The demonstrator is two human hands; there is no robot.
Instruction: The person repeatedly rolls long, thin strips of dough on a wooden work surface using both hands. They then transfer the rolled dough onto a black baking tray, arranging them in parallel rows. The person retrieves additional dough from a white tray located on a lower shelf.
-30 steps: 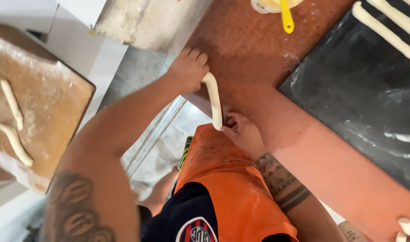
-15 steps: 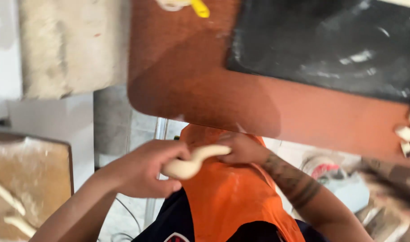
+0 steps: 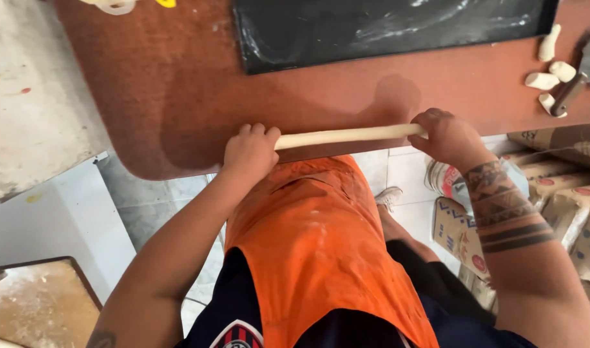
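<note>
Head view: both hands on one long dough rope [image 3: 346, 136], lying along the near edge of the reddish-brown table [image 3: 179, 96]. Left hand [image 3: 251, 149] is curled over the rope's left end, fingers closed on top of it; right hand [image 3: 444, 136] is cupped over the right end in the same way. Hands sit well apart, one per end, probably so the rope stays straight and even in thickness. Beyond the hands lies a black mat [image 3: 385, 29], dusted with flour. Beyond and to the right of the right hand: a few short dough pieces [image 3: 545, 80] beside a scraper [image 3: 575, 84]. Below the right forearm, stacked paper sacks [image 3: 565, 193] on the floor. Orange apron [image 3: 320, 245] hides the table's underside. Both rope ends are covered by fingers; the scraper blade is cut off at the frame edge.
</note>
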